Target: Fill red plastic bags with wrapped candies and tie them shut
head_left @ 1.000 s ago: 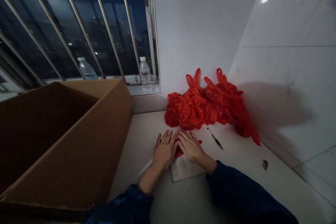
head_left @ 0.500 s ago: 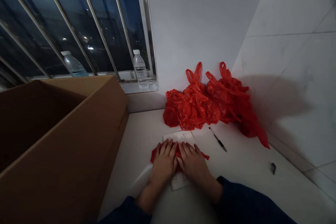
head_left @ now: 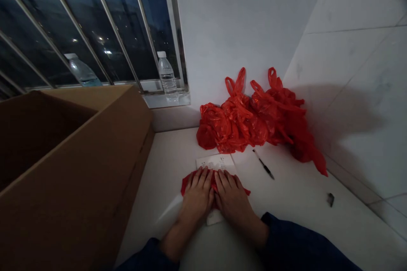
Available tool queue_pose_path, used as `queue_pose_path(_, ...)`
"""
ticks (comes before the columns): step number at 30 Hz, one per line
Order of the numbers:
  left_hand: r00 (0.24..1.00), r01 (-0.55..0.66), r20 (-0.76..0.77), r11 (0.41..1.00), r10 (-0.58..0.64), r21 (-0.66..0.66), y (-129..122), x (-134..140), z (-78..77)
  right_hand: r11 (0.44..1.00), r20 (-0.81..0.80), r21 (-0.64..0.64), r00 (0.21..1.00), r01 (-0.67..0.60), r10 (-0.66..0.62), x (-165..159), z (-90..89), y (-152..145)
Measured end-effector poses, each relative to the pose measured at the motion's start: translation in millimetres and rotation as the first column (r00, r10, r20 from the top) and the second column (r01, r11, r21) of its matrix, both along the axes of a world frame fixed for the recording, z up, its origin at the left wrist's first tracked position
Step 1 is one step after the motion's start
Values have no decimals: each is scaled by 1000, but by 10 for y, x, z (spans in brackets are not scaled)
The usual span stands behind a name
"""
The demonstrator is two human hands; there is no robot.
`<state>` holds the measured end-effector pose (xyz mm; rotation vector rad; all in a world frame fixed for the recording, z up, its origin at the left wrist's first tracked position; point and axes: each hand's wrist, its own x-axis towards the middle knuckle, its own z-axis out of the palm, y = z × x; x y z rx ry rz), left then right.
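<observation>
My left hand (head_left: 196, 195) lies flat, fingers stretched out, on a flattened red plastic bag (head_left: 185, 185). Beside it, my right hand (head_left: 231, 194) presses down on the same bag with its fingers extended, and the thumbs nearly meet. The bag's ends stick out at both sides, while its middle is hidden under the hands. Beneath the bag is a sheet of white paper (head_left: 219, 161) with faint printed marks, showing above and below it.
Several crumpled red plastic bags (head_left: 237, 123) are heaped against the wall. A black pen (head_left: 263, 165) and a small dark object (head_left: 330, 200) lie on the white table (head_left: 295, 216). A large cardboard box (head_left: 95, 169) stands left; two bottles, one clear (head_left: 167, 78), one tilted (head_left: 83, 72), are by the window.
The view has shifted slightly. Both hands remain flat on the red bag with little movement, and slightly more of the paper's upper part shows.
</observation>
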<state>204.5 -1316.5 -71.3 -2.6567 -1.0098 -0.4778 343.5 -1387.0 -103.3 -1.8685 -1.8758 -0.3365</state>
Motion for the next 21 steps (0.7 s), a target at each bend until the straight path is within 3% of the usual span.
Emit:
queue_pose_path(11,1000,-12,2,1000,12,-27,4,12,-12,999,-43,-39,999,-16,14,-15,-29,17)
queue_pose_path(16,1000,14,-7,997,-15,-71,-8,5,51,996,-119,-79,992,-38,29,-10,44,26)
queue_pose_path(21,998,55,47,994,-51,-92,-129,-109,291,959,-253,-81,937,-270,242,288,249,-77)
